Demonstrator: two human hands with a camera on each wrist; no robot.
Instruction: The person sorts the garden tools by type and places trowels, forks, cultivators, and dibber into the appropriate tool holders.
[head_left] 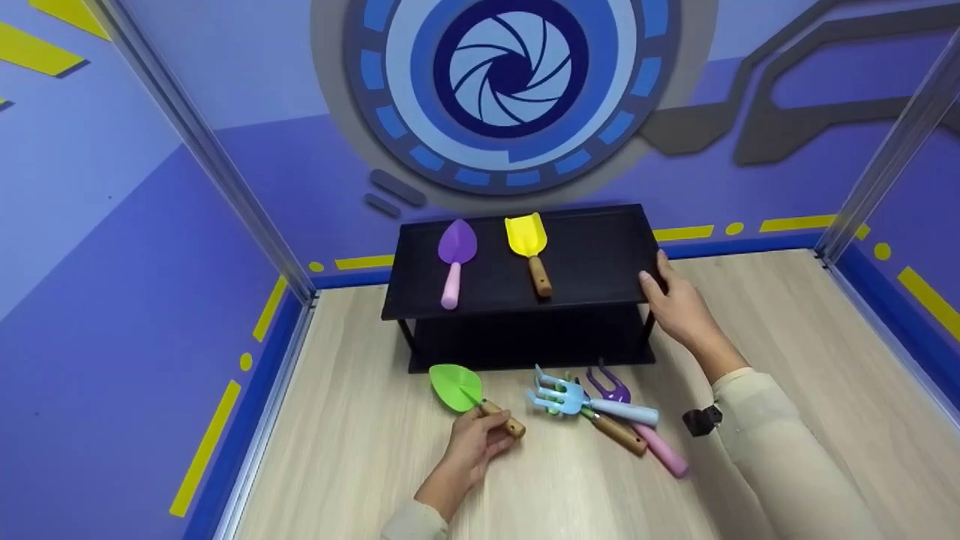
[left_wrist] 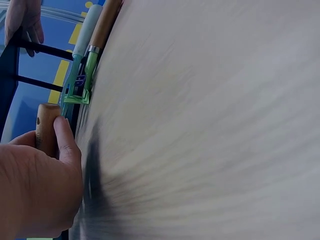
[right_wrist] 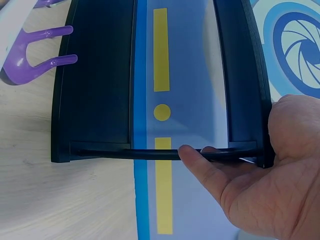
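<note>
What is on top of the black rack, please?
A purple trowel and a yellow scoop; they and the right hand hide the parts of the black rack beneath them.

In the head view, the tabletop (head_left: 337,465) is brightly lit, with a soft sheen seen near the bottom; in the left wrist view, it is blurred and darkly shadowed at left.

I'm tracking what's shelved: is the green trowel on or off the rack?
Off: the left hand holds the green trowel, in front of the rack.
</note>
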